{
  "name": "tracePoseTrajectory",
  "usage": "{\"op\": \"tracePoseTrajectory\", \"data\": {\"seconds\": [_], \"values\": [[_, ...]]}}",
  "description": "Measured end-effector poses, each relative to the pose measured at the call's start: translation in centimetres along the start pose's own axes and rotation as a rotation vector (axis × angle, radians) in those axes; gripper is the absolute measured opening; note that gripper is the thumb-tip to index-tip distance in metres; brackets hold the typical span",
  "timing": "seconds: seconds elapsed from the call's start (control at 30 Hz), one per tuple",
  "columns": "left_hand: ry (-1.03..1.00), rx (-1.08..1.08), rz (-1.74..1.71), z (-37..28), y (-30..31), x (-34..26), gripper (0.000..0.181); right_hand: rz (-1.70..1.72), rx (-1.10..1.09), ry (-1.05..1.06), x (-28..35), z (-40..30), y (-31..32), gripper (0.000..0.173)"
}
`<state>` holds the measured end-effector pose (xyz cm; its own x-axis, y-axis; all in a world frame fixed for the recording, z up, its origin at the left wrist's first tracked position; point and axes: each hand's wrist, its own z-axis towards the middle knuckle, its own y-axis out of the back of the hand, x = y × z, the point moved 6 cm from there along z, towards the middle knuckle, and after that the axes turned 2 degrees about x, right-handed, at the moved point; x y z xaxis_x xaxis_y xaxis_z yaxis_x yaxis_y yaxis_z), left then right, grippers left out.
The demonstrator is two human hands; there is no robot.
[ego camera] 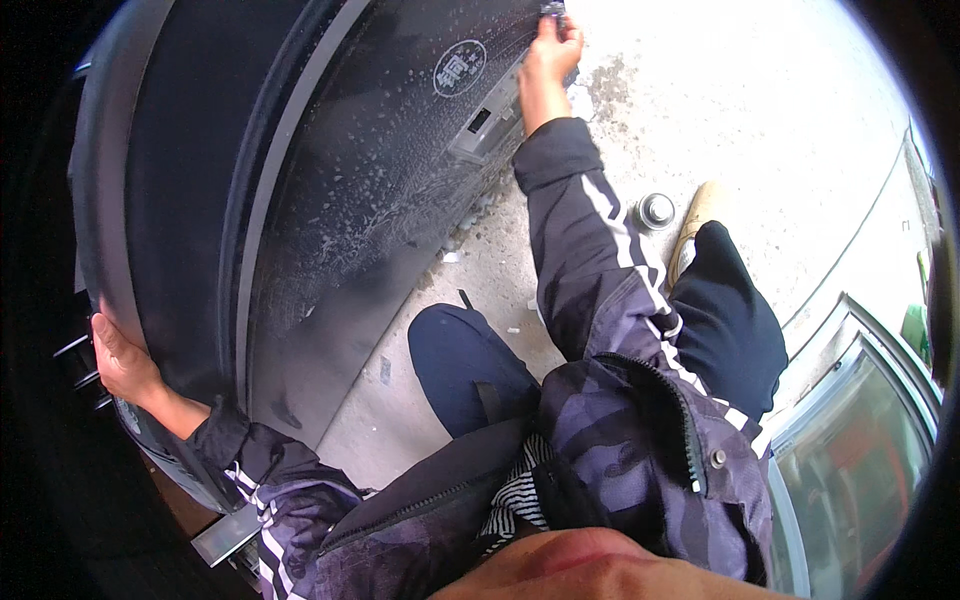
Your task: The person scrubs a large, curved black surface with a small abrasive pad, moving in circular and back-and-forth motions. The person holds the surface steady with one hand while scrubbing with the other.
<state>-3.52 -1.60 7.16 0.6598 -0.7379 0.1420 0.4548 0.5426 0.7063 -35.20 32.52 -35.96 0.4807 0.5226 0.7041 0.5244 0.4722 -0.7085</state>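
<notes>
A large dark appliance (187,187) stands before me, with long grey trim strips along it. White droplets and foamy smears cover its lower panel (352,187), which also bears an oval mark (460,68) with writing. At the top edge of the view, my right hand (551,56) pinches a small shiny silvery pad (553,10), perhaps a metal scouring pad, against the panel's far end. My left hand (124,360) rests on the appliance's left edge, its fingers wrapped out of sight behind it. Beneath my right forearm, a grey recessed plate (484,124) runs along the panel's bottom edge.
An aerosol can (655,211) stands upright on the concrete floor (787,150), beside my tan shoe (701,206). White scraps and foam lie along the panel's foot. At lower right is a metal-framed glass lid or door (847,457). My bent knee (465,360) is close to the panel.
</notes>
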Motion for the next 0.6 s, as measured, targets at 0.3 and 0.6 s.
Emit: {"op": "tracePoseTrajectory", "data": {"seconds": [0.3, 0.6], "values": [[0.005, 0.024, -0.064, -0.1, 0.1, -0.4, 0.077, -0.184, 0.336, 0.123, 2.3, -2.8, -3.3, 0.02], [-0.059, -0.013, 0.003, -0.1, 0.1, -0.5, 0.075, -0.278, 0.097, 0.204, 4.2, 0.9, -6.3, 0.025]]}}
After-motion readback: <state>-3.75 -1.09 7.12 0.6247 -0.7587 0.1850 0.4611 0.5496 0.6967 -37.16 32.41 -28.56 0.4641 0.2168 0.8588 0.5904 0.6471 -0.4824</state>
